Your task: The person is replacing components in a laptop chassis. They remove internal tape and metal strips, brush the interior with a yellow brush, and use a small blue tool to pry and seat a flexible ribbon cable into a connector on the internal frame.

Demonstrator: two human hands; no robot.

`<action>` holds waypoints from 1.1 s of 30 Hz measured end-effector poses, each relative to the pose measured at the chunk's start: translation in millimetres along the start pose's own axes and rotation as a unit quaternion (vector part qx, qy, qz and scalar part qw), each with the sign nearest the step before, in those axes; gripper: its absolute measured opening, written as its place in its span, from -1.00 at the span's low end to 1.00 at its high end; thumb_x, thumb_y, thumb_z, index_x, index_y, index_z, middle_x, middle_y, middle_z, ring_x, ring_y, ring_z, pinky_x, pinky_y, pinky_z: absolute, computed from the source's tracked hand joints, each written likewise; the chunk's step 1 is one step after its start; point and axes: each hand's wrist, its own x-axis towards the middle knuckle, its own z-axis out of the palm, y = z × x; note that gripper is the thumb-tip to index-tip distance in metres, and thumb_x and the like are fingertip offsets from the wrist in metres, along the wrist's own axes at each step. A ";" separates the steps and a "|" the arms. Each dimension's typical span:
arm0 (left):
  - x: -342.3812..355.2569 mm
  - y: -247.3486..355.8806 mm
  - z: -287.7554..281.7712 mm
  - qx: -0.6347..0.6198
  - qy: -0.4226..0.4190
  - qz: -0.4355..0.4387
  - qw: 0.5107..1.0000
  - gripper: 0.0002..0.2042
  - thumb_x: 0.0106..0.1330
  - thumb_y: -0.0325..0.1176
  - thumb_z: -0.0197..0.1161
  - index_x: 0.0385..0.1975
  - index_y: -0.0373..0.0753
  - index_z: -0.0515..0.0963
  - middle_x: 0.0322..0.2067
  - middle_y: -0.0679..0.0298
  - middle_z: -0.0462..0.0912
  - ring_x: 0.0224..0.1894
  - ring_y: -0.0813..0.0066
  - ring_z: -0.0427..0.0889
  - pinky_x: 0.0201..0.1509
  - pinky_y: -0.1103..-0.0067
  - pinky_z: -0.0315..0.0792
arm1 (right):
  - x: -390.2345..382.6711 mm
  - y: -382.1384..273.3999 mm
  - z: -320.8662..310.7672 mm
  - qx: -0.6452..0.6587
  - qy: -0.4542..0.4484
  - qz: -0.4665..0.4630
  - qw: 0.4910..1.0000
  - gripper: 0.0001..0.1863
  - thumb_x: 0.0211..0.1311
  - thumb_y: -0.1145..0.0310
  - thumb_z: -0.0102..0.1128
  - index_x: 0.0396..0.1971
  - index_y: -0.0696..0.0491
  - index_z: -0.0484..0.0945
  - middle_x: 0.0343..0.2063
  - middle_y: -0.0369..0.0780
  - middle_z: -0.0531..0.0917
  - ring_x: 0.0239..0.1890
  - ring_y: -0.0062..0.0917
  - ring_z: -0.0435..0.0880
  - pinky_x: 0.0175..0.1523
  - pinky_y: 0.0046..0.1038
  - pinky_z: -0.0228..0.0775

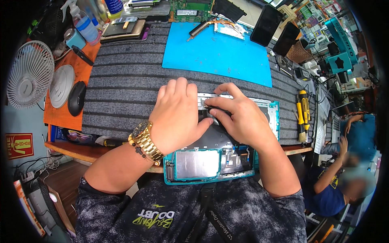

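A laptop chassis (239, 139), black inside with a teal rim, lies before me at the table's near edge, partly overhanging it. My left hand (176, 111) covers its far left corner. The fingers lie close together over the far edge, and the thumb rests inside, so the hand holds the chassis. My right hand (242, 117) is over the far middle, beside the left thumb. Its thumb and index finger are pinched at a small dark piece by the metal strip (221, 96); what it is I cannot make out. A silver touchpad plate (197, 164) shows on the near side.
Beyond lies a blue mat (214, 54) with a copper heat pipe (198, 30); a green circuit board (190, 11) is behind. Left are a fan (30, 75) and black mouse (76, 98). Yellow screwdrivers (303, 107) and a brush (302, 133) lie right. Another person (330, 186) sits at right.
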 end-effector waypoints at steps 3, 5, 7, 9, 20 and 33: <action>-0.2 0.4 0.1 0.001 -0.001 0.000 1.000 -0.27 0.27 -0.03 0.68 0.21 -0.50 0.54 0.09 -0.08 0.56 0.22 -0.11 0.54 0.38 0.08 0.44 | -1.3 -3.5 1.9 -0.006 0.003 0.017 1.000 -0.78 0.50 0.29 0.48 0.06 -0.08 0.88 0.23 -0.13 0.74 -0.09 0.00 0.90 0.06 -0.04 0.78; -0.3 1.0 0.0 0.002 0.005 0.000 1.000 -0.27 0.26 -0.04 0.68 0.21 -0.50 0.54 0.09 -0.08 0.56 0.23 -0.11 0.54 0.39 0.08 0.44 | -1.8 -6.3 5.2 -0.023 0.015 0.023 0.999 -0.80 0.51 0.28 0.48 0.03 -0.09 0.88 0.22 -0.15 0.74 -0.11 -0.01 0.91 0.04 -0.03 0.78; -0.2 1.7 0.0 0.004 0.004 0.000 1.000 -0.26 0.25 -0.05 0.69 0.21 -0.50 0.54 0.10 -0.08 0.55 0.23 -0.11 0.54 0.39 0.08 0.44 | -2.9 -9.1 8.5 -0.034 0.024 0.034 0.999 -0.81 0.51 0.26 0.47 0.02 -0.10 0.88 0.22 -0.16 0.74 -0.12 -0.02 0.91 0.03 -0.03 0.79; -0.3 2.5 0.4 0.011 -0.002 -0.001 1.000 -0.26 0.23 -0.07 0.70 0.22 -0.50 0.54 0.11 -0.08 0.55 0.24 -0.11 0.54 0.39 0.09 0.44 | -3.8 -11.3 11.6 -0.039 0.028 0.046 0.998 -0.82 0.52 0.25 0.46 0.01 -0.11 0.88 0.21 -0.17 0.74 -0.13 -0.03 0.91 0.02 -0.02 0.79; 1.7 1.6 1.5 0.024 0.024 0.019 0.999 -0.38 0.25 -0.05 0.69 0.04 -0.44 0.58 0.04 -0.04 0.59 0.19 -0.04 0.56 0.31 0.12 0.46 | -5.3 -15.9 18.3 -0.062 0.050 0.052 0.995 -0.83 0.52 0.23 0.44 -0.03 -0.11 0.87 0.16 -0.20 0.76 -0.16 -0.04 0.91 -0.01 -0.05 0.79; 2.1 -1.8 -1.5 0.001 -0.001 0.009 1.000 -0.29 0.27 -0.03 0.68 0.17 -0.50 0.57 0.08 -0.08 0.57 0.21 -0.11 0.55 0.37 0.09 0.46 | 25.4 -21.7 -21.7 -0.157 -0.059 -0.016 0.986 -0.84 0.46 0.25 0.49 -0.07 -0.12 0.93 -0.02 -0.23 0.79 -0.06 -0.15 0.90 0.11 -0.09 0.75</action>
